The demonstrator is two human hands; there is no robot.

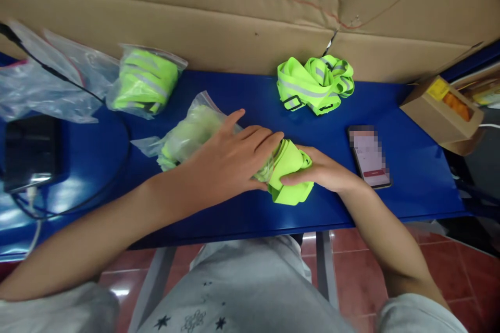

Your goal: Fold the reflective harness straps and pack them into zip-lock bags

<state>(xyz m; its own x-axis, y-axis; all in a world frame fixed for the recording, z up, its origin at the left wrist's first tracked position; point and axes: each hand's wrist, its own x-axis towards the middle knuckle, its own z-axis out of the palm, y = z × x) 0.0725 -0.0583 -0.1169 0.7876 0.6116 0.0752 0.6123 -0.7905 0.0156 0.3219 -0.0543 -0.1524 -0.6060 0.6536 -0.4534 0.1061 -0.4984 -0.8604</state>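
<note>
A folded neon yellow-green reflective strap [291, 174] is held between both hands above the blue table. My right hand [314, 169] grips its right end, the thumb lying across the front. My left hand [242, 156] reaches over a clear plastic bag [203, 99] and closes around the strap's left end, where clear plastic shows between fingers and strap. The left index finger sticks up and away. More neon material [167, 158] lies under the bag by the left wrist; whether it is inside is hard to tell.
Behind stand a bagged neon strap [146, 80] and a loose strap pile [314, 83] with black buckles. Empty clear bags [50, 80], a black device [33, 153] with cables are at left. A phone [369, 156] and cardboard box [441, 112] lie right on the blue table [234, 221].
</note>
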